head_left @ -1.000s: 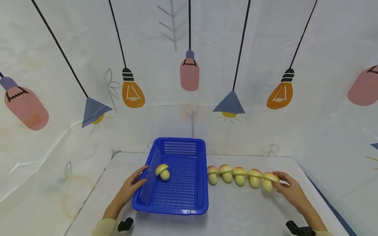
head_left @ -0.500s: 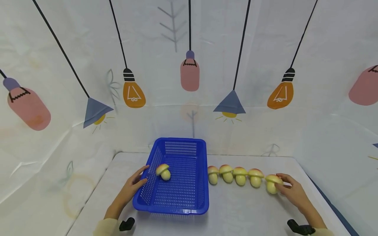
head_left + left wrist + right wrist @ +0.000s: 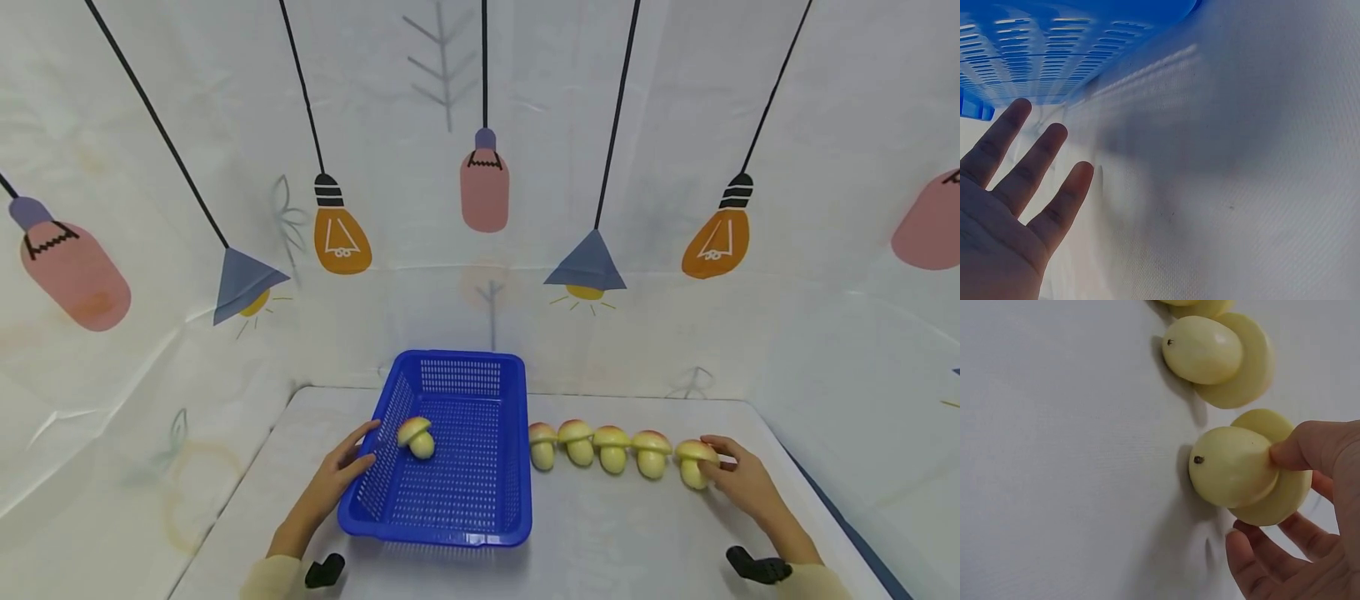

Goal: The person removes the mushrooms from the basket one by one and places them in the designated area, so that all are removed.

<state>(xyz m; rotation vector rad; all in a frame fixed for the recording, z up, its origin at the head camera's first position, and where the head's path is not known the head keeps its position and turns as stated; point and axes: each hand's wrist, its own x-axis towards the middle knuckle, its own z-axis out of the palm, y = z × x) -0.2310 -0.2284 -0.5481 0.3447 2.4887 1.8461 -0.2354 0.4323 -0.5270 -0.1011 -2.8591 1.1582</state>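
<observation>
At the row's right end, my right hand (image 3: 742, 477) pinches a yellow-green toy mushroom (image 3: 692, 473) with a reddish cap. In the right wrist view, the thumb presses where the stem of this toy mushroom (image 3: 1235, 469) meets its cap, and the other fingers lie behind and below. My left hand (image 3: 330, 477) rests against the left side of a blue plastic basket (image 3: 435, 533), its fingers fairly straight. Three extended fingers of the left hand (image 3: 1022, 194) show beneath the slotted wall in the left wrist view. Inside the basket, one similar toy mushroom (image 3: 417, 437) lies near the left wall.
Several more toy mushrooms (image 3: 612, 450) lie in a row on the white table (image 3: 622, 533), between the basket and my right hand. Their left end sits right beside the basket's wall. A white cloth wall (image 3: 420, 308) printed with lamps rises behind the table.
My right hand has shifted slightly right with the end toy mushroom, and a small gap now shows between it and its neighbour. The left hand stays at the basket.
</observation>
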